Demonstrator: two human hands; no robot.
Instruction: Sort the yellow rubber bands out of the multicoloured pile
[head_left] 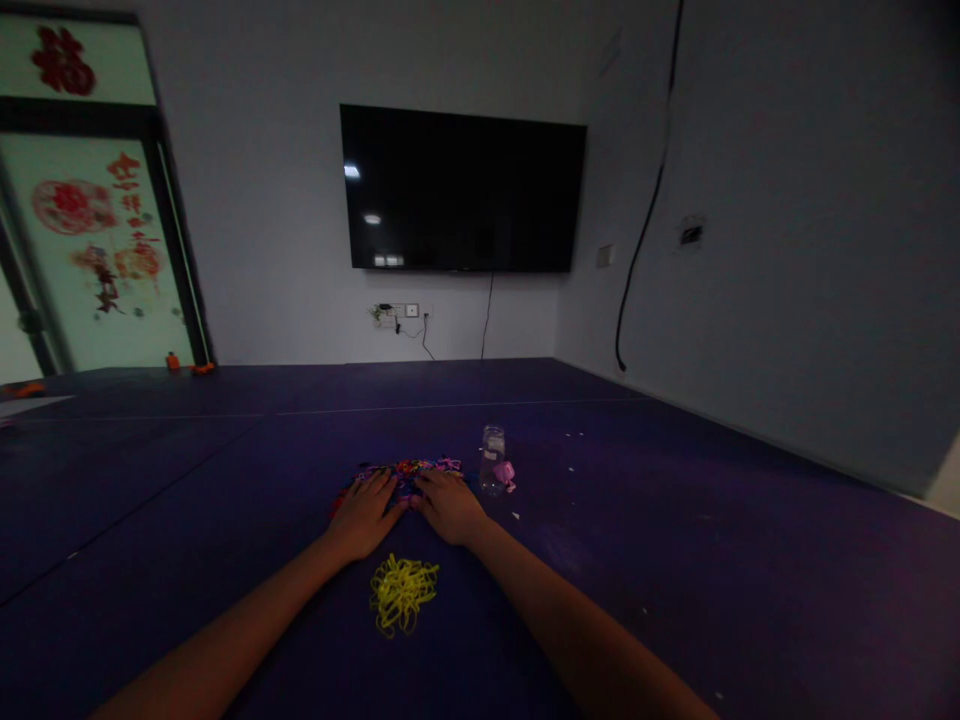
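Your left hand [365, 515] and right hand [448, 505] lay flat, open, raking the heap of multicoloured rubber bands [409, 468]; sorted yellow rubber bands [403, 592] sat apart, nearer you.

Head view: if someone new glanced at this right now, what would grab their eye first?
Probably the yellow rubber bands, a bright heap on the dark purple mat between the forearms. Just beyond it, the left hand and right hand lie flat at the near edge of a multicoloured pile of bands, with a clear bottle to its right. A big black TV fills the far wall.
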